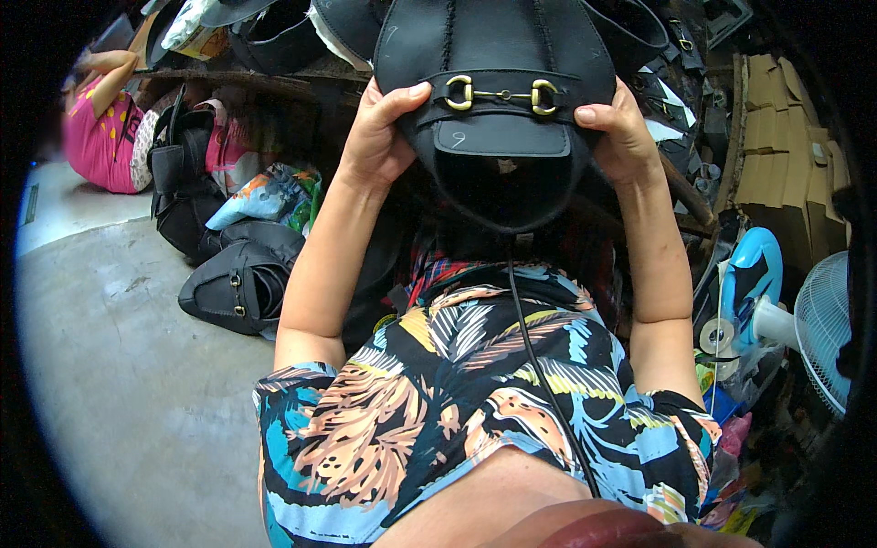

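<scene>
Held up in front of me is a black leather loafer upper point(493, 55), its toe part pointing away and its dark opening facing me. A brass horsebit buckle point(504, 95) lies across its strap, with a stitched tongue flap below it. My left hand point(385, 128) grips the upper's left side, thumb on top near the strap's end. On the opposite side my right hand point(623, 137) grips it the same way, thumb pressed on the edge. The other fingers of both hands are mostly hidden beneath the leather.
Similar black uppers point(239, 290) are piled at my left on the grey floor point(119, 365). More black pieces point(274, 41) lie on the bench ahead. At the right are cardboard boxes point(776, 137) and a white fan point(822, 329). Someone in pink point(102, 142) is at the far left.
</scene>
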`<state>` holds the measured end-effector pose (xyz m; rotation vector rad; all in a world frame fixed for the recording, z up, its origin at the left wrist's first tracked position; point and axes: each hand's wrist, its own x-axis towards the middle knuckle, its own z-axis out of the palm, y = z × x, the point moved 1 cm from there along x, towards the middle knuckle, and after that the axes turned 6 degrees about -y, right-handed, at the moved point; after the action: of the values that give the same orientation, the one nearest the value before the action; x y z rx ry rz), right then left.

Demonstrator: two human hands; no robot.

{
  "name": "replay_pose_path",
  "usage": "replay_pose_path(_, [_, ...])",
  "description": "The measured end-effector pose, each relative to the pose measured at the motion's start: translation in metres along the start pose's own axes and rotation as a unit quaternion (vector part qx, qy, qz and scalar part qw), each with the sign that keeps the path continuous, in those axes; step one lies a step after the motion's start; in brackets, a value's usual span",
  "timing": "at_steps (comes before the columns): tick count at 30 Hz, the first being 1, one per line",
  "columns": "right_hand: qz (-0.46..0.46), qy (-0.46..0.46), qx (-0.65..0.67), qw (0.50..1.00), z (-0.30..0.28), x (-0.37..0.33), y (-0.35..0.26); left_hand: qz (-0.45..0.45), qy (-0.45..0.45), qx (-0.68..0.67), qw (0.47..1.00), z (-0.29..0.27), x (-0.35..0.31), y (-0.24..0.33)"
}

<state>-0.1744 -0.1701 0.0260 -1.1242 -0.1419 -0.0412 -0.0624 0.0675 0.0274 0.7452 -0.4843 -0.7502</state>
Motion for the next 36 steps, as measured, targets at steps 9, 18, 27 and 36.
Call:
replay_pose_path(9, [0.017, -0.002, 0.037, 0.999, -0.006, 0.002, 0.009, -0.009, -0.020, 0.025, 0.999, 0.002, 0.001, 0.006])
replay_pose_path(18, [0.024, 0.047, 0.078, 0.996, -0.014, 0.000, 0.011, -0.075, 0.027, 0.057, 0.995, 0.007, -0.001, 0.008])
replay_pose_path(27, [0.007, 0.079, 0.058, 0.995, -0.016, -0.002, 0.009, -0.043, 0.028, 0.156, 0.986, 0.024, -0.004, 0.015])
replay_pose_path(36, [0.043, 0.044, 0.063, 0.996, -0.020, 0.001, 0.013, -0.044, 0.056, 0.050, 0.996, 0.018, 0.001, -0.001])
